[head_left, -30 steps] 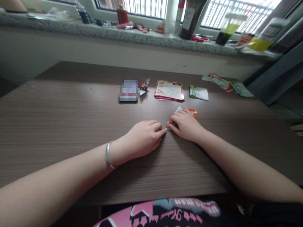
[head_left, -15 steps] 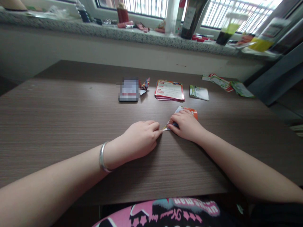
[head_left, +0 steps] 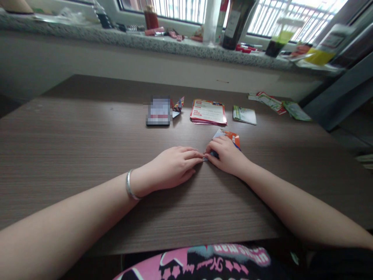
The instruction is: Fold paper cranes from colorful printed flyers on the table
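A small sheet of folded printed paper (head_left: 233, 137), orange and white with a blue edge, lies on the table under my right hand (head_left: 225, 154). The fingers of that hand are bent and closed on its near left part, hiding much of it. My left hand (head_left: 177, 165), with a silver bangle at the wrist, rests just left of it. Its fingers are stretched out, and their tips reach the paper's narrow left corner beside my right fingertips. Whether they press on the corner cannot be made out.
Beyond my hands on the wooden table (head_left: 87, 155) stand a blurred-out phone-like device (head_left: 159, 112), a folded patterned paper piece (head_left: 178, 105), a stack of red-edged cards (head_left: 209, 112) and a smaller stack (head_left: 244, 115). Paper strips (head_left: 272, 103) lie far right. Bottles line the windowsill (head_left: 180, 44).
My left fingers have gone from a pinch at the paper's corner to stretched out, moving slightly right. My right hand and the paper have shifted a little left.
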Tool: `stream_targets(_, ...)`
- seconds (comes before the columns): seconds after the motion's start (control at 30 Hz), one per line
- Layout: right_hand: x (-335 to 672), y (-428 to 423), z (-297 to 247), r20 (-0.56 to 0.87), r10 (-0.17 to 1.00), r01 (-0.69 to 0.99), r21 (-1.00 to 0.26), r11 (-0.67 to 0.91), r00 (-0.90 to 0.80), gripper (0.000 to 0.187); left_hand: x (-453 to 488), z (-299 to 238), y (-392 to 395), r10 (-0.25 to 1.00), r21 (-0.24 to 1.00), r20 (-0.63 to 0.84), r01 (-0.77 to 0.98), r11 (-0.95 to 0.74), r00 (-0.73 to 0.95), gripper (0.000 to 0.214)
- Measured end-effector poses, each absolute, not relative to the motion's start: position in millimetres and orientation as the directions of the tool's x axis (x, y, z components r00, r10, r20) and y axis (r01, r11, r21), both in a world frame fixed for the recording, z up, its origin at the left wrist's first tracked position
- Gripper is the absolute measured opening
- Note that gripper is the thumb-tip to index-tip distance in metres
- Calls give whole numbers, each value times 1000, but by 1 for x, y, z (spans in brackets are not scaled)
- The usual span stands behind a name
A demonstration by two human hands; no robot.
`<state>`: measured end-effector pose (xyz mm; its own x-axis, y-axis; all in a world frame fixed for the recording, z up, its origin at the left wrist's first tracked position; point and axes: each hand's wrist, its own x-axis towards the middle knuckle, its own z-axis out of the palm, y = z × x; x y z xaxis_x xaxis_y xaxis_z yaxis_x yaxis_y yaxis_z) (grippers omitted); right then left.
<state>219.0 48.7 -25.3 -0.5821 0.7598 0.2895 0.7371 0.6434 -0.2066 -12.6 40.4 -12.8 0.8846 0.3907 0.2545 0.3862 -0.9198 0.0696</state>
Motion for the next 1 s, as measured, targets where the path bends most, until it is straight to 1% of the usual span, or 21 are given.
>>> stream_targets(0.07, 222, 51, -26, 360, 703, 691, -186, 698, -613, 11, -14, -13, 41, 380, 63, 260, 377, -924, 888, 34)
stream_targets(0.17, 230, 54, -25, 451, 544, 574, -83, 815, -708, 10, -14, -12, 41, 388, 47, 235, 388, -920, 891, 30)
stream_targets(0.2, 232, 55, -25, 464, 499, 546, -39, 837, -732, 10, -14, -11, 40, 401, 40, 215, 402, -915, 891, 29)
stream_targets(0.27, 235, 54, -24, 451, 454, 525, 39, 850, -769, 13, -13, -9, 38, 429, 25, 174, 432, -902, 886, 26)
stream_targets(0.37, 235, 50, -21, 372, 469, 533, 87, 842, -801, 21, -12, -8, 35, 442, 3, 157, 447, -895, 883, 30)
stream_targets(0.47, 234, 45, -18, 290, 521, 564, 91, 820, -803, 26, -12, -8, 34, 428, 3, 170, 434, -901, 888, 38)
stream_targets(0.57, 234, 42, -17, 248, 557, 592, 89, 801, -792, 27, -13, -10, 35, 426, 20, 188, 430, -902, 885, 37)
stream_targets(0.7, 236, 41, -18, 234, 569, 600, 89, 795, -788, 30, -14, -11, 35, 448, 42, 199, 449, -893, 872, 36)
stream_targets(0.87, 235, 39, -19, 230, 571, 602, 93, 793, -788, 33, -14, -9, 34, 462, 73, 160, 456, -887, 872, 43)
stream_targets(1.0, 235, 38, -20, 231, 579, 607, 70, 792, -782, 34, -15, -9, 35, 465, 69, 134, 460, -885, 875, 43)
